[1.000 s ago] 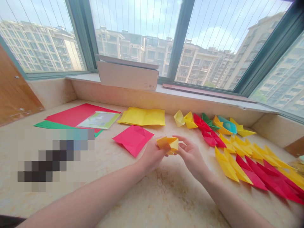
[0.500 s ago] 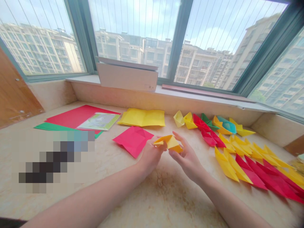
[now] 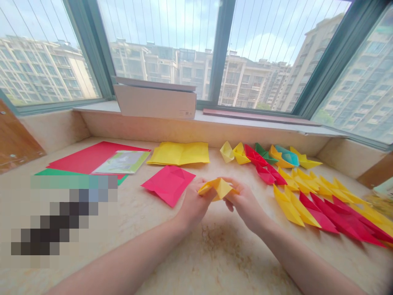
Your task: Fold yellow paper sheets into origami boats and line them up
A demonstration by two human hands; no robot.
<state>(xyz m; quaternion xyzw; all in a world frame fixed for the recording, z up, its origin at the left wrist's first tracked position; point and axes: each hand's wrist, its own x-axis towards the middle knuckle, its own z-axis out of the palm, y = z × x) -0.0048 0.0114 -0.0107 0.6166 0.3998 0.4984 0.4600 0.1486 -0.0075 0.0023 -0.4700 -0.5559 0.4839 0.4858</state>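
Observation:
A yellow paper boat (image 3: pixel 220 188) is held up off the counter, its middle peak pointing up and its ends spread sideways. My left hand (image 3: pixel 196 200) pinches its left end, the thumb on the near side. At the other end, my right hand (image 3: pixel 242 200) is closed on the paper; some of its fingers are hidden behind. Just left of my left hand lies a creased pink paper sheet (image 3: pixel 168 185). Folded paper boats in yellow and red (image 3: pixel 296 207) stand in rows to the right of my right hand.
Yellow sheets (image 3: pixel 179 153) lie at the back. Red sheets (image 3: pixel 80 157), green sheets and a clear packet (image 3: pixel 123 161) are at the left, beside a pixelated patch. A white box (image 3: pixel 156 101) stands on the windowsill. More coloured boats (image 3: pixel 254 155) line the back right.
The yellow boat has been turned and its ends spread apart. My right hand has gone from loosened fingers to gripping the right end. The view has swung slightly right.

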